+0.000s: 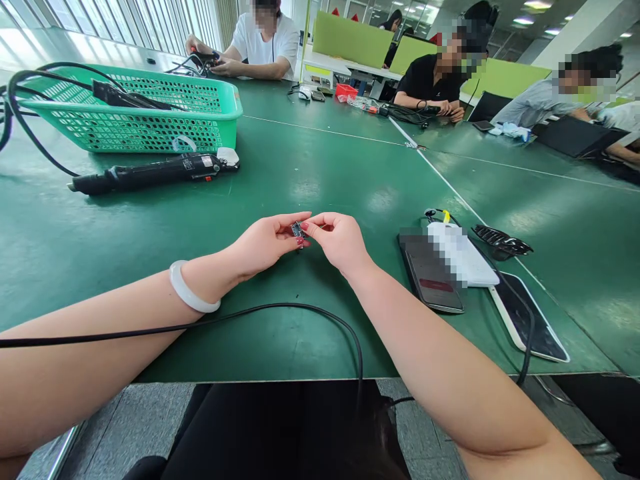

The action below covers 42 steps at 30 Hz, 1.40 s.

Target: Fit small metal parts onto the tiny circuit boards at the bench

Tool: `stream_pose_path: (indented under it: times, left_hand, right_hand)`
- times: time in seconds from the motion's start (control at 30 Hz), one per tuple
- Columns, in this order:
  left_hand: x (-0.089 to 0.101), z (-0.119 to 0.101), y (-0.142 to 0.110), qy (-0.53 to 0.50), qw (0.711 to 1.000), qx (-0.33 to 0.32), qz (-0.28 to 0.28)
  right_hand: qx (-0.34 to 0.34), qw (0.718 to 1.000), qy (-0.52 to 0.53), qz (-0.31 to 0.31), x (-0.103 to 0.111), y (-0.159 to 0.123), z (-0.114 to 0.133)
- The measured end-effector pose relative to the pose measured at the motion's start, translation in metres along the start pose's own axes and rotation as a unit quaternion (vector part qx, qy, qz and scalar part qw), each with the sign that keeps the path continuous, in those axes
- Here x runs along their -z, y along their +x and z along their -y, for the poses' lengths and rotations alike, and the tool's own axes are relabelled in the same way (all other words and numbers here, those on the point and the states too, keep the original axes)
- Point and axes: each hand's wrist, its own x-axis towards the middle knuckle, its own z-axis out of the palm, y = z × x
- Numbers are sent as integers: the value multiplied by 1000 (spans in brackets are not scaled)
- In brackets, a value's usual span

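Observation:
Between the fingertips of both my hands is a small dark circuit board (299,231) with light parts on its face. My left hand (260,245) pinches it from the left, thumb below and fingers behind. From the right, the thumb and forefinger of my right hand (341,241) close on its upper right edge. Both hands are just above the green table (270,180). A white bangle (187,288) circles my left wrist. A black cable (270,307) runs across my left forearm and over the table's front edge. Fine details of the board are too small to tell.
A black electric screwdriver (160,172) lies before a green basket (165,123) holding a black tool and cables. At right are a dark phone (433,270), a white item (463,253), a white-edged phone (533,317) and a black hair clip (503,240). Several people sit across the table.

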Motion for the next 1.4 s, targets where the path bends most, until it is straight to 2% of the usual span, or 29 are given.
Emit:
stream_pose_path:
  times: [0.13,0.37,0.6,0.83,1.17,1.4]
  left_hand:
    - [1,-2,0,9,1000,-3,-3]
    - [3,-7,1,0,1000,-5,15]
    - [6,-7,2,-14,999,24,-20]
    - [6,-6,2,10,1000,-1,6]
    - [11,-7,4,33,998,-40,28]
    - [12,-4,6,12,999,-32,15]
  right_hand:
    - [26,998,-56,-8,-1,-3,5]
    - [23,998,-52,16,0,-2,4]
    - [26,997,-57,41,3,0,2]
    - [39,994,-98,13,6,0,4]
    - [116,985,-123,-13,7,-5,12]
    - [108,988,-109,-7,8,-5,12]
